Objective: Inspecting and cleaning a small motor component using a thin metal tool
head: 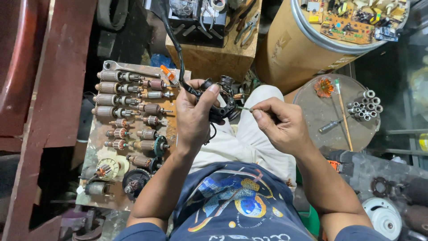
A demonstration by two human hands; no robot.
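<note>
Head view, seated person. The left hand (194, 117), raised at frame centre with forearm angled up from the lower left, is clenched around a black motor part with a black cable (221, 103), thumb pressed along its top. The right hand (283, 125), wrist bent inward from the lower right, pinches a thin metal tool (244, 108) between thumb and forefinger, its tip at the part. Rows of copper-wound motor armatures (127, 109) lie on a worn board (96, 138) at centre left.
</note>
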